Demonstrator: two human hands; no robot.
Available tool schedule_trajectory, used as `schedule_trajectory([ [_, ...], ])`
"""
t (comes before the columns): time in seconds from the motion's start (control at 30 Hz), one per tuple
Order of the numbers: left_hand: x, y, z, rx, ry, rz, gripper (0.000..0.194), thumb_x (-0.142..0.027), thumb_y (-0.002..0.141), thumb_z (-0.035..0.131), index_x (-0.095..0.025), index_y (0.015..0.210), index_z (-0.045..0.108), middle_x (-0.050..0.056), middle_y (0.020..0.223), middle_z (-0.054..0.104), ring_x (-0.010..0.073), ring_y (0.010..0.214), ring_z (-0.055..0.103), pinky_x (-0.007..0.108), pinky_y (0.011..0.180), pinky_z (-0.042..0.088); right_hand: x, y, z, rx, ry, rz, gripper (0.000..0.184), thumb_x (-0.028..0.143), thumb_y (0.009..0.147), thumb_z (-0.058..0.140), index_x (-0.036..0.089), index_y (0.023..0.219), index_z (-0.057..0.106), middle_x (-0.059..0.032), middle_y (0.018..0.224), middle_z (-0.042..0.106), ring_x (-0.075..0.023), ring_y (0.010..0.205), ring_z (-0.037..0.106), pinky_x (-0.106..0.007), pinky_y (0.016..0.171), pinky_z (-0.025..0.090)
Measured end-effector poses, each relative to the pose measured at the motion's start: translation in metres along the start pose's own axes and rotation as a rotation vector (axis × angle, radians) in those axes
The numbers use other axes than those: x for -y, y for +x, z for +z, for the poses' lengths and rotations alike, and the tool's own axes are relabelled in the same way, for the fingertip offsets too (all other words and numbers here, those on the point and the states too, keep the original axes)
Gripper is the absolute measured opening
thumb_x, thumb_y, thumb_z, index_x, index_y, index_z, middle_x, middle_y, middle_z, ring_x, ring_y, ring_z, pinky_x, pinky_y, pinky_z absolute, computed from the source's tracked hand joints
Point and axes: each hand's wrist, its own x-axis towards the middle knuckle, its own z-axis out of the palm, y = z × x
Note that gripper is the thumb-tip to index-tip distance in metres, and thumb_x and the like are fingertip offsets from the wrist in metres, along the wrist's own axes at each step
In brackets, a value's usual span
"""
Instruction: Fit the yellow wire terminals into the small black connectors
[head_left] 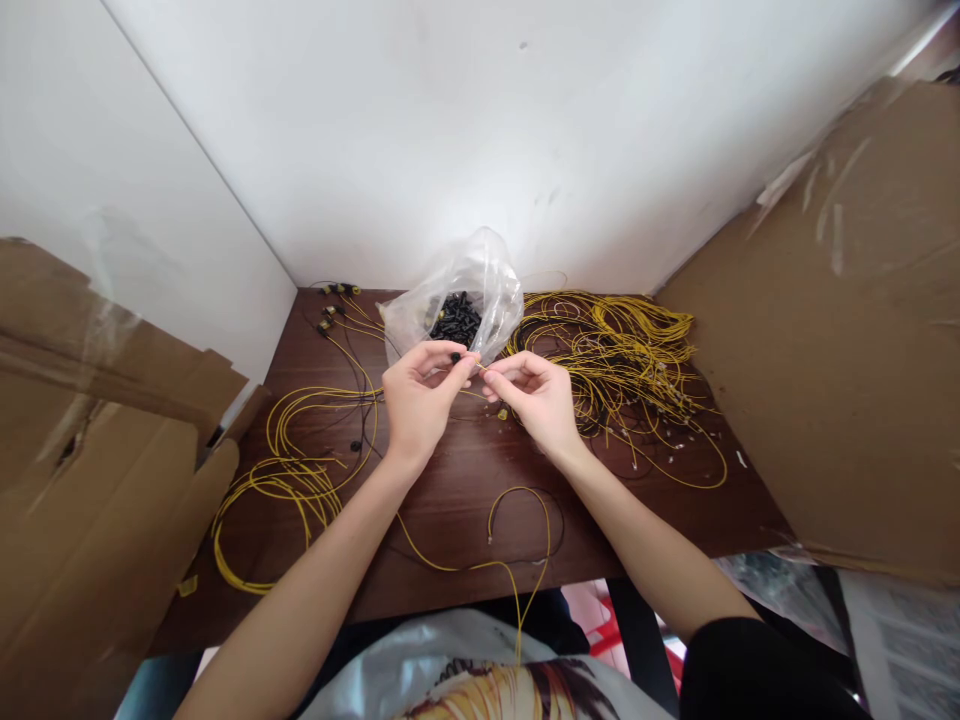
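My left hand (420, 395) is closed in a pinch, with a small black plastic connector (456, 357) between thumb and fingers. Close beside it, my right hand (536, 400) pinches a thin yellow wire (481, 367) near the connector. Whether the wire sits inside the connector is too small to tell. Just behind both hands stands an open clear plastic bag (495, 290) holding many small black connector pieces (455, 318). A loose yellow wire (450, 569) runs below the hands and over the table's front edge toward my lap.
A large tangle of yellow and black wires (600, 350) lies at the right. Coiled yellow wires (262, 580) lie at the left, and wires with black ends (330, 315) behind them. Cardboard sheets (840, 330) flank the brown table (442, 500); a white wall (450, 130) closes the back.
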Motion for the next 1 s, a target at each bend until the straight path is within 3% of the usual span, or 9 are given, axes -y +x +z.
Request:
schedule_trajectory([
  [0.2, 0.0018, 0.0009, -0.0007, -0.004, 0.002, -0.02, 0.019, -0.026, 0.068, 0.075, -0.015, 0.08, 0.067, 0.004, 0.074, 0.072, 0.0152, 0.067, 0.069, 0.024, 0.061, 0.058, 0.0009, -0.0013, -0.0011, 0.017, -0.058, -0.054, 0.015, 0.031, 0.074, 0.071, 0.018, 0.075, 0.065, -0.0027, 0.075, 0.069, -0.0132, 0.062, 0.064, -0.03, 0.063, 0.055],
  [0.43, 0.0047, 0.0029, -0.0021, -0.059, 0.011, -0.018, 0.018, -0.024, 0.066, 0.076, -0.015, 0.078, 0.067, 0.003, 0.073, 0.071, 0.0137, 0.064, 0.067, 0.024, 0.061, 0.057, 0.0068, -0.005, 0.0007, 0.007, -0.191, -0.218, 0.004, 0.023, 0.078, 0.066, 0.021, 0.075, 0.067, -0.0054, 0.096, 0.068, -0.0185, 0.09, 0.065, -0.031, 0.071, 0.055],
  [0.8, 0.0033, 0.0009, -0.0005, -0.055, 0.028, 0.006, 0.017, -0.024, 0.066, 0.077, -0.016, 0.078, 0.067, 0.001, 0.071, 0.071, 0.0123, 0.06, 0.066, 0.023, 0.059, 0.056, 0.0021, -0.0051, 0.0012, -0.019, -0.206, -0.173, 0.009, 0.02, 0.077, 0.066, 0.019, 0.069, 0.064, -0.004, 0.082, 0.068, -0.0162, 0.077, 0.064, -0.029, 0.067, 0.052],
  [1.0, 0.0037, -0.0003, 0.0002, -0.02, -0.009, 0.011, 0.017, -0.023, 0.068, 0.075, -0.015, 0.08, 0.067, 0.003, 0.075, 0.073, 0.0148, 0.068, 0.069, 0.023, 0.061, 0.057, 0.0029, -0.0041, 0.0006, -0.02, -0.164, -0.158, 0.009, 0.019, 0.076, 0.066, 0.018, 0.067, 0.063, -0.0032, 0.077, 0.067, -0.015, 0.072, 0.063, -0.028, 0.067, 0.05],
])
